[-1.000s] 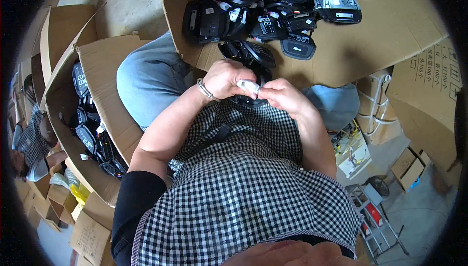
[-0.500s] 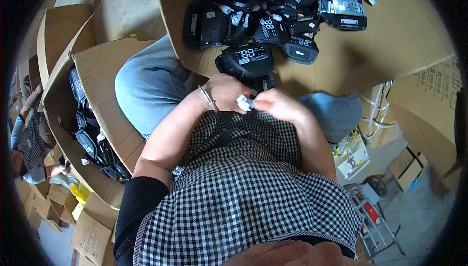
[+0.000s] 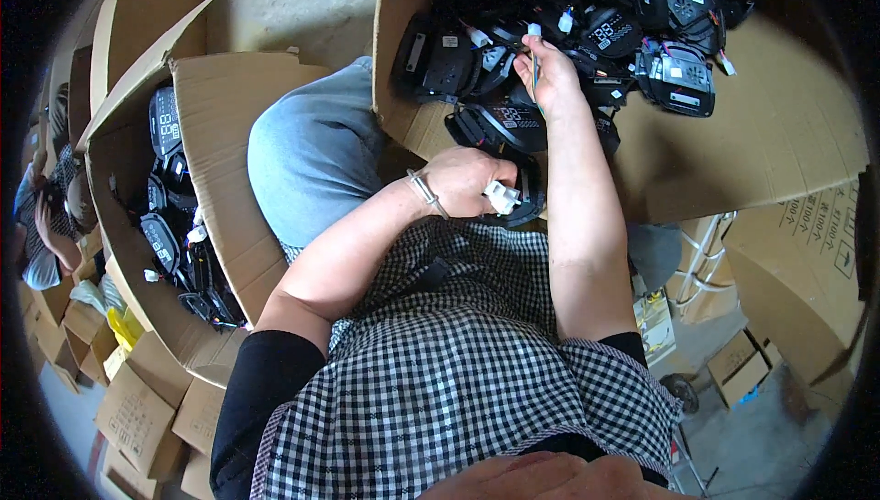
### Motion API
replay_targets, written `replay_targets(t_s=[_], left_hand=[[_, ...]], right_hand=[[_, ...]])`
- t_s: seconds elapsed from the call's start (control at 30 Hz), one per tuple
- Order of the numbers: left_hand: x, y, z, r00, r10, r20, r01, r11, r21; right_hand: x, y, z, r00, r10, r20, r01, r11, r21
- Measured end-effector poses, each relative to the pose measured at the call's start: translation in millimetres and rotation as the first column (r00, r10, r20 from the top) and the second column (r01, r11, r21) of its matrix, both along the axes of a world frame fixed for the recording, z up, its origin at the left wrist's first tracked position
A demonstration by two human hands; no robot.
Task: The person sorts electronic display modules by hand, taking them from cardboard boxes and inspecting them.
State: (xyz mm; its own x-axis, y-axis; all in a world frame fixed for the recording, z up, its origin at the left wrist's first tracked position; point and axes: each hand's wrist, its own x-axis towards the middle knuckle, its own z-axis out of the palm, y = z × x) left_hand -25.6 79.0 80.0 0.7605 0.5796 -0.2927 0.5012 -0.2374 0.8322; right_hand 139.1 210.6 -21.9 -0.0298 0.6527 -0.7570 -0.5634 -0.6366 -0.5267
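Observation:
My left hand (image 3: 466, 179), closed, is over my lap with a white plastic connector (image 3: 501, 197) at its fingertips. Right beside it is a black display unit (image 3: 530, 196), partly covered by the hand, so how firmly the hand grips the unit is unclear. Farther out, my right hand (image 3: 553, 78) pinches a thin multicoloured wire lead with a white plug (image 3: 533, 31) at its upper end. It reaches over the heap of black display units (image 3: 446, 65) in the large cardboard box. Under my right wrist lies another display unit (image 3: 513, 124) with printed segment marks.
The large cardboard box (image 3: 733, 147) spreads in front of me. At my left, an open carton (image 3: 234, 161) holds more display units (image 3: 165, 239). Several cartons (image 3: 137, 404) stand at the lower left, near another person (image 3: 55, 225). A strapped carton (image 3: 706, 262) is at the right.
My right hand has left the connector by my left hand and moved up and away over the heap, now holding a wire lead. The view has shifted, so the boxes appear farther right.

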Motion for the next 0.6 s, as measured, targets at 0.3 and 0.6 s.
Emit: replay_targets(t_s=[0.3, 0.6], left_hand=[[3.5, 0.1, 3.9, 1.000, 0.024, 0.003, -0.024, 0.999, 0.040], [4.2, 1.7, 15.7, 0.850, 0.288, 0.441, -0.489, 0.742, 0.459]], right_hand=[[27.0, -10.2, 20.0, 0.999, -0.032, 0.026, 0.016, 0.884, 0.467], [25.4, -116.4, 151.4, 0.560, -0.351, 0.750, -0.739, 0.197, 0.644]])
